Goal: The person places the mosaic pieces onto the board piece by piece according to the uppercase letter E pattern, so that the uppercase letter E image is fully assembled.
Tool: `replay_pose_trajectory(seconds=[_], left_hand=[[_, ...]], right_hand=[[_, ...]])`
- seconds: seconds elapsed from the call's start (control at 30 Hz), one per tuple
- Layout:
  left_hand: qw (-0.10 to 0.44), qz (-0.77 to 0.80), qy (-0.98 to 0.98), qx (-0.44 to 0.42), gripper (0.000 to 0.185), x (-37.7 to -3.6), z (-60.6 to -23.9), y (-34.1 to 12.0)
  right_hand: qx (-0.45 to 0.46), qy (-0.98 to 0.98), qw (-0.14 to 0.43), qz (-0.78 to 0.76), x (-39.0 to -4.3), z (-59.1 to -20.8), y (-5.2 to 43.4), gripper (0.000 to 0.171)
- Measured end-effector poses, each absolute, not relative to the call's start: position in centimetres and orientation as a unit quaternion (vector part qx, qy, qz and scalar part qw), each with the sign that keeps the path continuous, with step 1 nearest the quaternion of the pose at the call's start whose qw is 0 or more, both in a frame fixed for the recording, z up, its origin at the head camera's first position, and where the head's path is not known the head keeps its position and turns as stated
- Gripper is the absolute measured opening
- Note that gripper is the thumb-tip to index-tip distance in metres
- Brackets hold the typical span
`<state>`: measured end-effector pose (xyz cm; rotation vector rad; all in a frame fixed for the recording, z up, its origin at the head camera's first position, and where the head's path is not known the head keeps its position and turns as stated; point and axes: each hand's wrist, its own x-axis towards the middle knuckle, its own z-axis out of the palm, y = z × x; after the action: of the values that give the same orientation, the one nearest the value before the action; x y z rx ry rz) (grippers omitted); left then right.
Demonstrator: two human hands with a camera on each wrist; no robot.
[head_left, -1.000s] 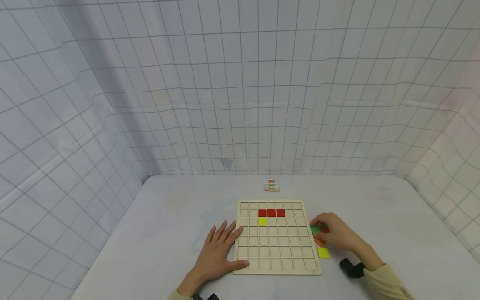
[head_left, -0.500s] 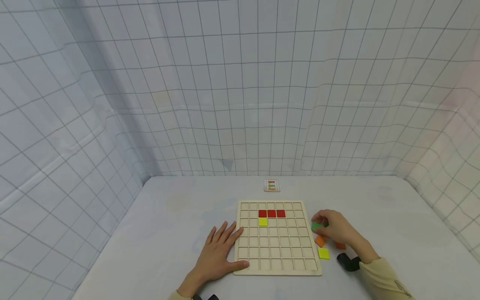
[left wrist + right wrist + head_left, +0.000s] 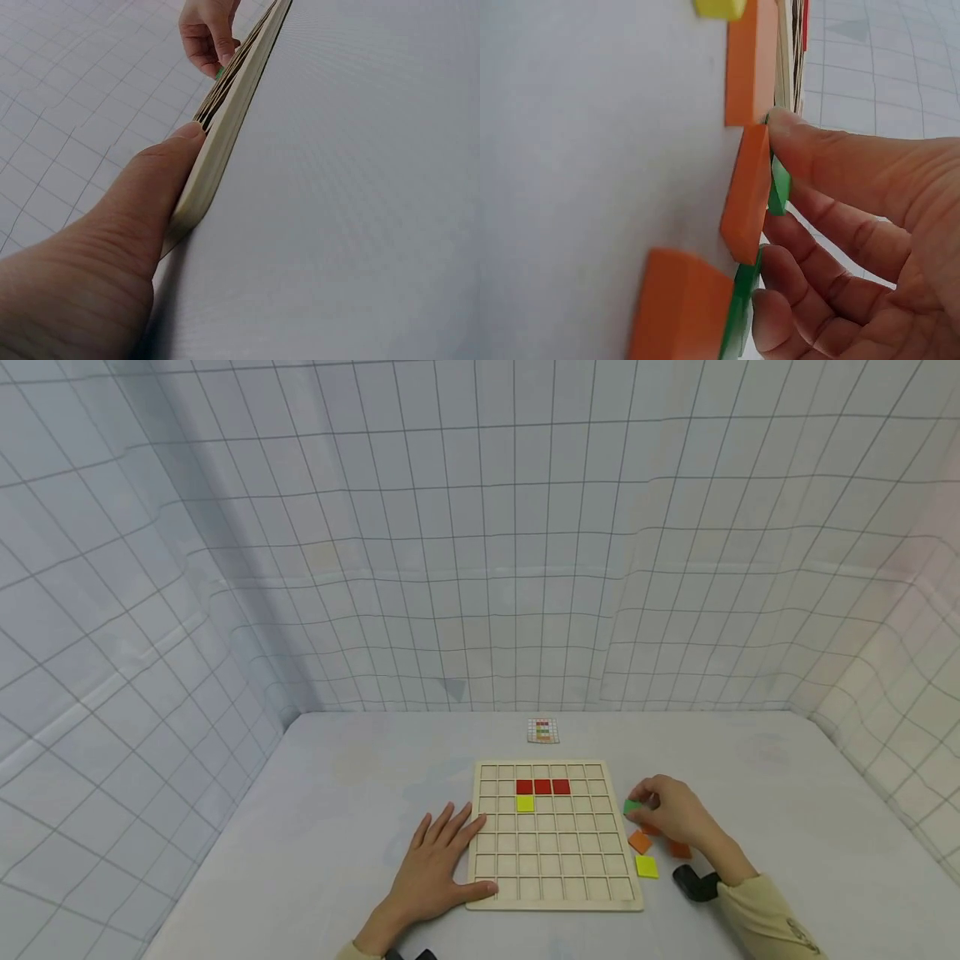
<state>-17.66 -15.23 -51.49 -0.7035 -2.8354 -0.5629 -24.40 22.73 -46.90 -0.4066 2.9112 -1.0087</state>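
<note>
From the head cam we've got the board (image 3: 553,835) on the table (image 3: 337,793), three red tiles (image 3: 543,787) in a row with a yellow tile (image 3: 526,803) under the left one. Our left hand (image 3: 438,864) lies flat, fingers spread, against the board's left edge, and our right hand (image 3: 671,817) pinches a green tile (image 3: 632,807) just off the right edge, above the loose orange tiles (image 3: 640,841). Left wrist cam: thumb (image 3: 161,180) pressed on the board's edge. Right wrist cam: fingers (image 3: 832,161) curled on green, orange tiles (image 3: 748,191) just beside. Looks like the pick-up step; next we'd need to carry green to a free cell and seat it square.
</note>
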Motion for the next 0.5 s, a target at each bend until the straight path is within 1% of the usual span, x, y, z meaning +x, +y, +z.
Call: replay_pose_trajectory(seconds=[0.37, 0.5], left_hand=[[0.075, -0.191, -0.952, -0.227, 0.091, -17.64, -51.27, -15.21], [0.076, -0.191, -0.952, -0.229, 0.091, -17.67, -51.28, -15.20]], right_hand=[[-0.149, 0.932, -0.017, -0.330, -23.96, -47.05, 22.66, 0.017], [-0.153, 0.929, -0.020, -0.337, -23.69, -46.92, 22.54, 0.016]])
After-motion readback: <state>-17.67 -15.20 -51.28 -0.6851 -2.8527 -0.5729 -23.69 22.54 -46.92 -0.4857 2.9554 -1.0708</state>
